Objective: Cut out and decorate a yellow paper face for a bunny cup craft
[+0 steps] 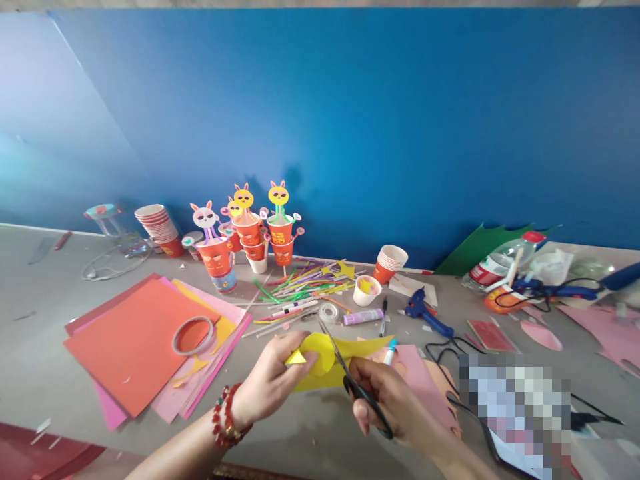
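While your left hand [274, 372] pinches the yellow paper [320, 355] between thumb and fingers, that grip closed on it, your right hand [384, 393] is wrapped around the black handles of the scissors [356, 385]. You have the paper over the near middle of the counter [280, 445], with the scissor blades lying along the rounded part; how far the blades are parted is hard to tell. Just beyond your hands lie a clear tape roll [329, 312] and a purple glue stick [363, 317], with a small white cup [367, 299] behind them containing yellow pieces. To your left, a grey ring [176, 343] rests on stacked coloured sheets [130, 347]; to your right lies a blue glue gun [429, 315].
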A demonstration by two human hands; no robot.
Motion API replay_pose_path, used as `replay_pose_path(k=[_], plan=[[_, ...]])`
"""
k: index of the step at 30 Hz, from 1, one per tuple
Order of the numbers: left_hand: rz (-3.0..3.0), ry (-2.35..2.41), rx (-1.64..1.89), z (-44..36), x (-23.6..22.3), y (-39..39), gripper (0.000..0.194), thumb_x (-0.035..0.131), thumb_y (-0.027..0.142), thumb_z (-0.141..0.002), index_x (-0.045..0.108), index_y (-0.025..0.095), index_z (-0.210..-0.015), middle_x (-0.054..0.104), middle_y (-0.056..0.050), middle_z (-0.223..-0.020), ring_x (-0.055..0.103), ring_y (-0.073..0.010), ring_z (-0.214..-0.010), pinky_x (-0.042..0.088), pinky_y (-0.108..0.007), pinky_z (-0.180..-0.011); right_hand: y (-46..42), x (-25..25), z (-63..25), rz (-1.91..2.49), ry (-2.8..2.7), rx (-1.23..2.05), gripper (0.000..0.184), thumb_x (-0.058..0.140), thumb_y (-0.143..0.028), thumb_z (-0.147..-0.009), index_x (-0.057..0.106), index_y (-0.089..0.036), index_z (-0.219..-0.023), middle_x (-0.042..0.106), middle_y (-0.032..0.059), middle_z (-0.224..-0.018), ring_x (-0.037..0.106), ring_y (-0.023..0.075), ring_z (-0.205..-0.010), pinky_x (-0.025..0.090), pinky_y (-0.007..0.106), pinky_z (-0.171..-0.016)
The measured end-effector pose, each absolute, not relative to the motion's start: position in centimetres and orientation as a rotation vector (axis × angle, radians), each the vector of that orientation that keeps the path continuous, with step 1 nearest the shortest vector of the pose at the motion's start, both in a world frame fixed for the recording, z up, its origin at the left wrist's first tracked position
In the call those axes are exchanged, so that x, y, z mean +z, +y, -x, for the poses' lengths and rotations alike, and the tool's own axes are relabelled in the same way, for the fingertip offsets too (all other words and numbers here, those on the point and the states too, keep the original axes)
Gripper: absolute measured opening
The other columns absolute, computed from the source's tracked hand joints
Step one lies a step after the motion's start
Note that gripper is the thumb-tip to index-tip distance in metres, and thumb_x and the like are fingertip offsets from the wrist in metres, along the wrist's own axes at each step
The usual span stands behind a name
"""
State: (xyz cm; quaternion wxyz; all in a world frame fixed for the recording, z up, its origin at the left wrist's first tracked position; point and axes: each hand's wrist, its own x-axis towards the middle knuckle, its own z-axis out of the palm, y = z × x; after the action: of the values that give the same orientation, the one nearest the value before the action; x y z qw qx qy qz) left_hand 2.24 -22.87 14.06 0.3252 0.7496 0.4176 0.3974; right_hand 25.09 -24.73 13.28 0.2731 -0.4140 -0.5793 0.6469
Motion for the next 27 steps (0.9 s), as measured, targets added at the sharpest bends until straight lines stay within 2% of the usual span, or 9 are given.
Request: replay_pose_path(k=[4, 10, 15, 23, 27], plan=[[-2.019, 1.027, 0.978, -2.1, 14.9, -22.7, 0.029, 0.047, 0.034, -0.098, 0.064, 0.016, -0.084, 0.061, -0.002, -0.077, 0.053, -0.0136, -0.068, 0.044, -0.022, -0.065, -24.6, 13.9, -25.4, 1.166, -1.657, 1.676, 0.056, 0.076, -0.066, -0.070, 0.042, -0.021, -0.070, 0.039, -0.0080, -0.061, 0.034, 0.0069, -0.052, 0.028, 0.020, -0.046], [-2.025, 1.012, 0.973, -2.2, 15.4, -22.7, 0.028, 0.047, 0.033, -0.098, 0.063, 0.016, -0.083, 0.058, -0.001, -0.074, 0.052, -0.0135, -0.067, 0.042, -0.022, -0.063, -24.5, 13.6, -25.7, 1.131, -1.652, 1.659, 0.056, 0.079, -0.063, -0.067, 0.042, -0.022, -0.071, 0.038, -0.0077, -0.062, 0.032, 0.0081, -0.054, 0.026, 0.021, -0.046], [-1.986, 1.025, 0.975, -2.2, 15.1, -22.7, 0.028, 0.047, 0.034, -0.098, 0.063, 0.016, -0.083, 0.059, -0.002, -0.075, 0.054, -0.0145, -0.069, 0.043, -0.022, -0.064, -24.4, 13.1, -25.6, 1.138, -1.651, 1.665, 0.051, 0.076, -0.059, -0.073, 0.041, -0.022, -0.070, 0.041, -0.0085, -0.057, 0.034, 0.0064, -0.048, 0.022, 0.020, -0.043], [-1.973, 1.010, 0.950, -2.2, 15.2, -22.5, 0.031, 0.045, 0.035, -0.099, 0.063, 0.015, -0.084, 0.058, -0.001, -0.075, 0.051, -0.0136, -0.069, 0.042, -0.021, -0.063, -24.4, 13.8, -25.3, 1.197, -1.651, 1.646, 0.054, 0.074, -0.064, -0.070, 0.038, -0.023, -0.068, 0.036, -0.0108, -0.051, 0.031, 0.0054, -0.043, 0.020, 0.019, -0.040], [-1.986, 1.014, 0.944, -2.1, 14.9, -22.4, 0.029, 0.046, 0.035, -0.098, 0.062, 0.016, -0.084, 0.057, -0.001, -0.075, 0.051, -0.0135, -0.068, 0.042, -0.021, -0.063, -24.3, 13.7, -25.5, 1.210, -1.676, 1.604, 0.055, 0.077, -0.060, -0.069, 0.037, -0.023, -0.066, 0.032, -0.0111, -0.052, 0.028, 0.0050, -0.043, 0.019, 0.020, -0.039]])
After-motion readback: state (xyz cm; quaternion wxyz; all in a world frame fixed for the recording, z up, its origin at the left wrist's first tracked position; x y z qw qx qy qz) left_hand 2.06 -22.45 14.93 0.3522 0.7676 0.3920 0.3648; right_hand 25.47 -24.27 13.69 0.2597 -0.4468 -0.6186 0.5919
